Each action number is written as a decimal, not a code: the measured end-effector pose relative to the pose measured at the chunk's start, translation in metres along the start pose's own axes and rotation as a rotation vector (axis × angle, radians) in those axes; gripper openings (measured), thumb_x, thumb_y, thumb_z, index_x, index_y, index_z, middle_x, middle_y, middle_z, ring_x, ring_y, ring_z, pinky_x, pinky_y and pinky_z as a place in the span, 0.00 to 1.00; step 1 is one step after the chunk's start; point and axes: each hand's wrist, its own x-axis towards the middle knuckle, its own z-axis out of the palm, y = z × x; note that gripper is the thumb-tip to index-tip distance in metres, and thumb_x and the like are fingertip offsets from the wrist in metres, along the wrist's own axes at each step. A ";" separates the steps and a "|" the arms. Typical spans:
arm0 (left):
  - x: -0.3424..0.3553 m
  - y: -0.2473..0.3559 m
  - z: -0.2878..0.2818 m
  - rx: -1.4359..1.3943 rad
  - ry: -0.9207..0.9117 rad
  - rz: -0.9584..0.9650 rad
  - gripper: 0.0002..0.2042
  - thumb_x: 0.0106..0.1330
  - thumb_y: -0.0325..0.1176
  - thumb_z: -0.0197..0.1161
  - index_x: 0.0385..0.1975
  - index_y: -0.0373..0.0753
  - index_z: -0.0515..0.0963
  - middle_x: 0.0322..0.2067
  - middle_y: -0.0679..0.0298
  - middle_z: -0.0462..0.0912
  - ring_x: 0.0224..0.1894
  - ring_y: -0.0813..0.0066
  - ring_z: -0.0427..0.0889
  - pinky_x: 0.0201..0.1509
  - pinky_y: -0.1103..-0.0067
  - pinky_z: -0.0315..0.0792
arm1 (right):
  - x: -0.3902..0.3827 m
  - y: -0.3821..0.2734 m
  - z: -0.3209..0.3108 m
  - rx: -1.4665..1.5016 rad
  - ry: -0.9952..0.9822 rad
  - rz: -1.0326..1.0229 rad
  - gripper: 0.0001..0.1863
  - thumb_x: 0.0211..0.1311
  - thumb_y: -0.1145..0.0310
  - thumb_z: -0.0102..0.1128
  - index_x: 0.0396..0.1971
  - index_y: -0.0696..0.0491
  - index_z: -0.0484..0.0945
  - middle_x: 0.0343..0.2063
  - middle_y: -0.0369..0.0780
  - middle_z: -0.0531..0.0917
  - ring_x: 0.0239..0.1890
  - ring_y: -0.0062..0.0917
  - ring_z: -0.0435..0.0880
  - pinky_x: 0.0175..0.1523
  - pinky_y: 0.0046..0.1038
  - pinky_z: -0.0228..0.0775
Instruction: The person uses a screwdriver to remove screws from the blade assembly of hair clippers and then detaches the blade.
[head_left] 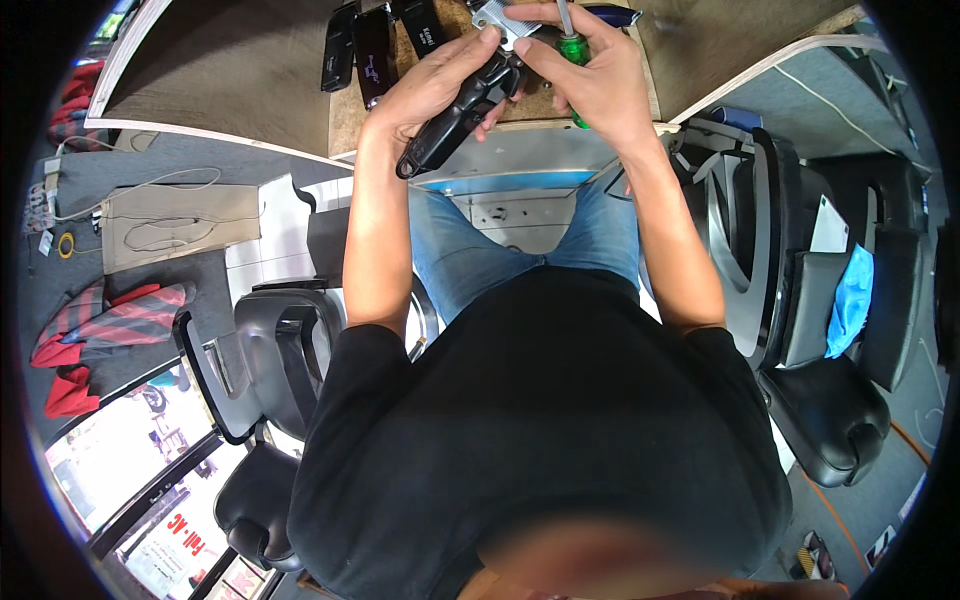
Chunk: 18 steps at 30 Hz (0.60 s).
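Note:
My left hand (432,82) is closed around a black hair clipper (455,125), which tilts with its metal blade (508,20) at the far end. The thumb rests beside the blade. In my right hand (605,90) is a screwdriver with a green handle (574,50), its shaft pointing away from me. Right fingers and thumb also touch the blade. Just left of my hands, a black clipper (339,48), a dark maroon clipper (376,55) and another black device (420,25) lie on the brown worktop (405,62). A dark blue tool (612,15) lies beyond my right hand.
Wooden side panels (230,80) flank the worktop. Black salon chairs stand at the left (285,350) and right (800,300); a blue cloth (850,302) hangs on the right one. Red and grey cloths (125,315) and a cable-strewn board (180,228) lie at the left.

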 end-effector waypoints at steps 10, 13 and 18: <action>-0.003 -0.004 -0.006 0.074 -0.005 -0.029 0.37 0.78 0.67 0.40 0.42 0.32 0.79 0.19 0.63 0.79 0.18 0.80 0.80 0.20 0.83 0.74 | 0.002 -0.014 0.015 0.055 0.258 0.061 0.08 0.70 0.77 0.65 0.46 0.56 0.86 0.23 0.30 0.82 0.15 0.09 0.72 0.18 0.16 0.61; -0.003 -0.004 0.001 0.014 0.044 -0.059 0.38 0.78 0.68 0.40 0.49 0.32 0.78 0.25 0.62 0.82 0.20 0.80 0.80 0.21 0.83 0.76 | 0.006 -0.009 0.002 0.193 0.366 -0.037 0.04 0.67 0.78 0.67 0.39 0.56 0.85 0.20 0.28 0.79 0.14 0.08 0.69 0.18 0.16 0.59; -0.003 -0.005 -0.001 -0.091 0.011 -0.047 0.38 0.78 0.67 0.41 0.59 0.33 0.75 0.34 0.60 0.83 0.22 0.80 0.81 0.22 0.82 0.78 | 0.005 -0.014 -0.016 -0.014 0.401 -0.122 0.02 0.67 0.78 0.67 0.35 0.55 0.82 0.23 0.28 0.80 0.20 0.07 0.70 0.24 0.15 0.61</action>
